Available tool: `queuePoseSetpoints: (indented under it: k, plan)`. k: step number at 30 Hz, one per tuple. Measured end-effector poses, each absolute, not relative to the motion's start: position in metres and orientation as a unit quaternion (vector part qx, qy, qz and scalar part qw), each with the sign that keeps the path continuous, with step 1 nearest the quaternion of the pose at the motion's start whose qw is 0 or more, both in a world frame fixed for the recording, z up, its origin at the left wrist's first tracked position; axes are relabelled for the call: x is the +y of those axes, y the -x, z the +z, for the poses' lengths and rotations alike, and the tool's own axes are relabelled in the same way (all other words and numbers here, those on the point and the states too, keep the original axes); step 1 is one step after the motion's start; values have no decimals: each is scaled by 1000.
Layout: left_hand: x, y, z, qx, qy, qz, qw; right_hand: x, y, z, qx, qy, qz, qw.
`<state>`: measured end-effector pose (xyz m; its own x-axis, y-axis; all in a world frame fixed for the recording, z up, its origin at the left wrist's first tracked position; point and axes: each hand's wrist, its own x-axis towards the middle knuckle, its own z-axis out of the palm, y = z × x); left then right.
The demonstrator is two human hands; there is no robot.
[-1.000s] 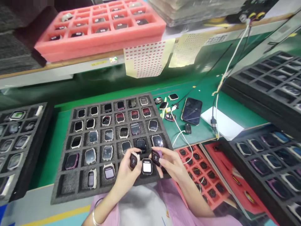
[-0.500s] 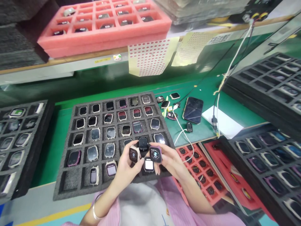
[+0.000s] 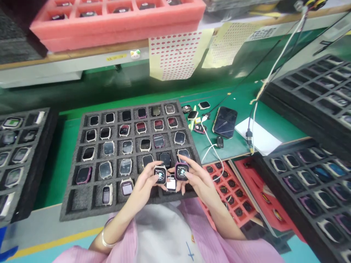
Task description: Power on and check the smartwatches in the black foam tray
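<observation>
Between its thumb and fingers, my left hand [image 3: 145, 182] grips a light-cased smartwatch [image 3: 160, 174] with a lit dial. A purple-cased smartwatch [image 3: 182, 171], its face lit as well, is held by my right hand [image 3: 201, 180]. Both watches are side by side above the front right of a dark grey foam tray [image 3: 79, 223], screens facing me. Below and between them a watch with a white lit screen [image 3: 171, 183] shows, partly covered by my fingers. Several more strapless watches fill the tray's compartments, and a dark one [image 3: 165, 159] lies just behind my hands.
Right of the tray are loose watches [image 3: 192, 115], a phone [image 3: 225, 122], a white cable [image 3: 212, 140] and a white paper [image 3: 257, 137]. Grey watch trays stand left [image 3: 30, 157] and right [image 3: 274, 190]. A red foam tray [image 3: 233, 188] sits lower right; a pink foam tray [image 3: 117, 31] is on the shelf.
My left hand has turned its watch from an angle to face me, and its dial now shows lit. The two watches sit more level. The whole view has shifted slightly.
</observation>
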<state>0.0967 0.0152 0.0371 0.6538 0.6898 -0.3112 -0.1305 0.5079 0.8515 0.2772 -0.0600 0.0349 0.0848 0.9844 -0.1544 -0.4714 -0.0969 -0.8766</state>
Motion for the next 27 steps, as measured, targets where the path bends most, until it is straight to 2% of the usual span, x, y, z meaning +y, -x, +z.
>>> queuePoseSetpoints:
  k: [10,19,27]
  plan:
    - [13,-92,38,315,-445,251,800,-65,-275,38,-307,430,605,596]
    - [8,-96,45,375,-576,244,684,-68,-273,39,-338,432,603,579]
    - [4,-94,49,365,-568,249,694,-71,-273,37,-341,409,646,547]
